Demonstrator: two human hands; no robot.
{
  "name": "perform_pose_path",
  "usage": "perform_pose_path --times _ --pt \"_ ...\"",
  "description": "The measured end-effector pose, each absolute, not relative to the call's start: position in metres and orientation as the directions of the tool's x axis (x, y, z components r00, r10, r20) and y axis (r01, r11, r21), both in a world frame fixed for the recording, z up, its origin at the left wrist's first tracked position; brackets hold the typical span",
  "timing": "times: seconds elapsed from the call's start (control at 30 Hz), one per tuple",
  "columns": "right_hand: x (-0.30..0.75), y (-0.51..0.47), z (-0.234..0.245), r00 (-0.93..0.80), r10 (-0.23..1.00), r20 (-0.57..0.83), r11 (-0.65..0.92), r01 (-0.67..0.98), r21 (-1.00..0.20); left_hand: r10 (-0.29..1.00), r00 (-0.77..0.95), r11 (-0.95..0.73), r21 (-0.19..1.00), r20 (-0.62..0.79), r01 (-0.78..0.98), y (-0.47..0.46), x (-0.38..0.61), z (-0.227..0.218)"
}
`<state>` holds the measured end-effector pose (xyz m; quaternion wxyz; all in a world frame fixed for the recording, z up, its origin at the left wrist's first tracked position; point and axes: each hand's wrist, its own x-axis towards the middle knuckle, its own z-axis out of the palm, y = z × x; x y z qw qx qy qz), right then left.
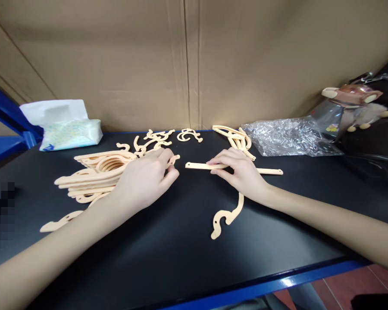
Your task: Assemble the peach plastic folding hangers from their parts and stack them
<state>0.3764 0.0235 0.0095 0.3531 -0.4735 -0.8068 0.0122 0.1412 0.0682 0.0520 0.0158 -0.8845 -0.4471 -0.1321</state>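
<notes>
My left hand (145,177) is closed with thumb and fingers round a beige plastic hanger piece, its holed tip (176,159) showing past the fingertips. Pinched in my right hand (242,173) is a straight beige bar (195,165) with a hole near each end, lying crosswise just above the table. A curved hook piece (217,226) pokes out below my right wrist; part of it is hidden. Left of my left hand lies a stack of beige hanger parts (90,178). One more curved part (60,223) is partly covered by my left forearm.
Loose hook pieces (158,137) and a bundle of curved arms (234,135) lie at the back of the black table (168,258). A tissue pack (71,133) stands back left. At right are a crumpled clear bag (291,135) and a toy figure (352,105). Cardboard (142,64) walls the back.
</notes>
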Motion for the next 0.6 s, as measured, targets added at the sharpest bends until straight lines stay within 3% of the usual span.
perform_pose_path --times 0.17,0.3,0.6 --pt "0.376 0.023 0.009 -0.338 0.751 0.567 0.586 0.736 -0.338 0.788 0.595 -0.614 0.134 0.155 0.778 0.063 0.140 0.050" --pt "0.375 0.022 0.010 -0.366 0.717 0.593 0.622 0.720 -0.307 0.773 0.615 -0.633 0.129 0.159 0.763 0.066 0.139 0.046" --pt "0.378 0.023 0.008 -0.388 0.679 0.623 0.667 0.681 -0.303 0.664 0.741 -0.739 -0.069 0.097 0.670 0.072 0.136 0.042"
